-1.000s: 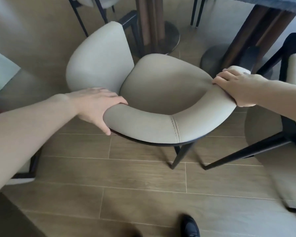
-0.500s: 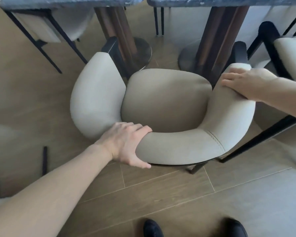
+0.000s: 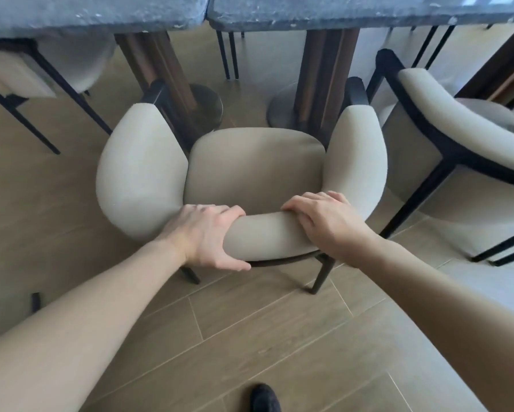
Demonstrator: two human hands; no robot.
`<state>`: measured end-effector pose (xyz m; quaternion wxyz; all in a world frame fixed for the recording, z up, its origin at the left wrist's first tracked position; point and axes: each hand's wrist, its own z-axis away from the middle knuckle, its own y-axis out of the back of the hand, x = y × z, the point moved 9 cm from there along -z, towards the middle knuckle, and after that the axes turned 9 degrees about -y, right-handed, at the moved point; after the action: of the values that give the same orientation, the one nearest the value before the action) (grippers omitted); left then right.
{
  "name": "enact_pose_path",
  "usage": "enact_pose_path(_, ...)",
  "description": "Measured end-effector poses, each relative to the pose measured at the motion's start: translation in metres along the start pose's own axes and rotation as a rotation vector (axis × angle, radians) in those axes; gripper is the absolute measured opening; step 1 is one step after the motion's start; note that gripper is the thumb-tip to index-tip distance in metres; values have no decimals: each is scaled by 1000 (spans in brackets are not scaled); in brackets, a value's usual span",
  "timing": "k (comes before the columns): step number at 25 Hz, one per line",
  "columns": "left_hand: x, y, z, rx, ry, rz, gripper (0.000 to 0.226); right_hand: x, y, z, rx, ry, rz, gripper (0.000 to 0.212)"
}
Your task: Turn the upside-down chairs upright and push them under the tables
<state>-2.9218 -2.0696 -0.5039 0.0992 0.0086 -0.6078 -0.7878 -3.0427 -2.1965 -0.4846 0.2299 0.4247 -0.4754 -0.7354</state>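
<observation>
Head view: One beige upholstered chair (image 3: 254, 165) stood upright on its four dark legs on the wood-plank floor (image 3: 250, 337), facing the gap between two dark stone-topped tables (image 3: 339, 10). Its seat front lay near the two table pedestals (image 3: 324, 75), but the seat was not under either tabletop edge. The left hand (image 3: 203, 233) gripped the curved backrest, fingers curled over the top and thumb beneath. The right hand (image 3: 324, 221) held the same backrest just beside it, fingers wrapped over the padding; its thumb was hidden.

Assessment: the righting step appeared complete for this chair; the push under the tables appeared to be in hand and unfinished. A second chair (image 3: 458, 135) at right stood upright and drawn out from the table. A third chair (image 3: 56, 63) at upper left sat partly under the tabletop. No upside-down chair was visible; whether others remained could not be determined.
</observation>
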Motion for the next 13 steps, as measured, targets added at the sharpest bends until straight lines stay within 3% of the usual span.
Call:
enact_pose_path(1, 1, 2, 0, 9, 1, 4, 95, -3, -3, 10, 5, 3, 35, 36)
enact_pose_path(4, 1, 1, 3, 23, -2, -16, 97, -19, -23, 31, -96, -1, 306, 99)
enact_pose_path(10, 2, -2, -4, 39, -17, -11, 99, -28, -28, 17, -113, -198, 536, 97)
enact_pose_path(13, 3, -1, 19, 192, -22, -28, 100, -32, -30, 21, -118, -232, 594, 113)
